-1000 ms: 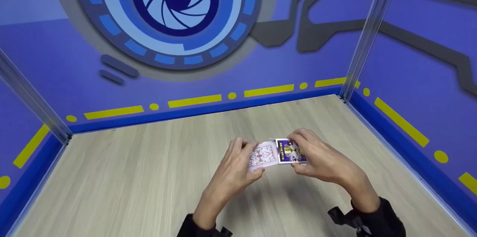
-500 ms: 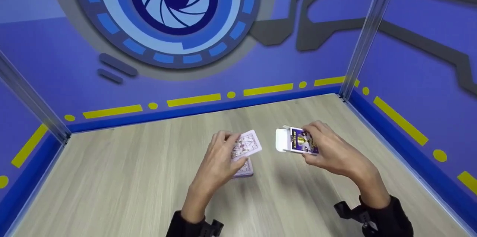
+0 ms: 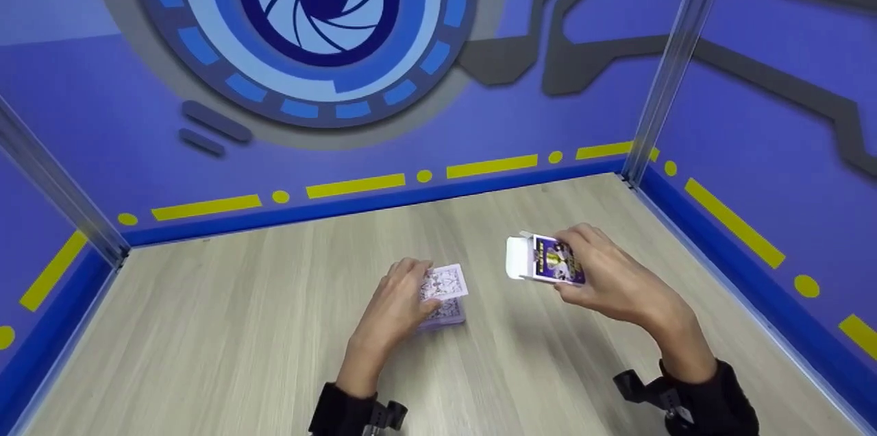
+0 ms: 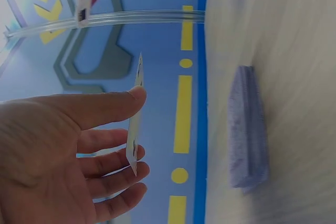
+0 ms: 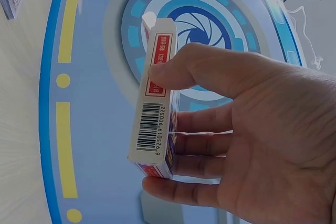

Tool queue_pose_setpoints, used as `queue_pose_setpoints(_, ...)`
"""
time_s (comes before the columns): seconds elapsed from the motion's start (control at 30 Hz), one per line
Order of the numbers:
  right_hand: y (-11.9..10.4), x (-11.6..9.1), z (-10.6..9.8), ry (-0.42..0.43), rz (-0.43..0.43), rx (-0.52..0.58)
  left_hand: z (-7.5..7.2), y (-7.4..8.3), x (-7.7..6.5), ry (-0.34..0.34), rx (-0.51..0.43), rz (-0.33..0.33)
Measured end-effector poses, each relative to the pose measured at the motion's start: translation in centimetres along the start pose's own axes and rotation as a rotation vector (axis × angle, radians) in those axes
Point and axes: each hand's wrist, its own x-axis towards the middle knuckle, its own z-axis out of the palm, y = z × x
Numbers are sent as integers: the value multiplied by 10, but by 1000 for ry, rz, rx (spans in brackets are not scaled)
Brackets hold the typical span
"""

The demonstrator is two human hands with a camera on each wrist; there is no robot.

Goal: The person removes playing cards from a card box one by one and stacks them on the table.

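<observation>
My left hand (image 3: 392,304) pinches a thin playing card (image 3: 447,280), its patterned back facing up. In the left wrist view the card (image 4: 135,124) is seen edge-on between thumb and fingers, apart from the table. Below it, a deck of playing cards (image 3: 449,314) lies on the table, partly hidden by the hand and card in the head view. To the right, my right hand (image 3: 610,275) grips a purple and white card box (image 3: 549,259) above the table. The box's white end flap (image 3: 518,258) hangs out toward the left. A barcode shows on the box's side (image 5: 149,127).
The pale wooden table (image 3: 240,326) is enclosed by blue printed panels (image 3: 384,155) at the back and sides. Metal posts (image 3: 675,66) stand at the back corners.
From the box's mouth, my left hand has moved left with the card, then lowered it over the deck. My right hand has shifted slightly right with the box, then stayed still.
</observation>
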Motion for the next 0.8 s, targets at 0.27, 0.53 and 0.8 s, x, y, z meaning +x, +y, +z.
queue_pose_setpoints(0.27,0,0,0,-5,1,0,19,-11,2,-90,-2,-57)
queue_pose_setpoints(0.53,-1,0,0,-4,1,-2,32,-16,4,-114,-5,-93)
queue_pose_setpoints(0.8,-2,0,0,1,-1,2,41,-22,5,-134,0,-104)
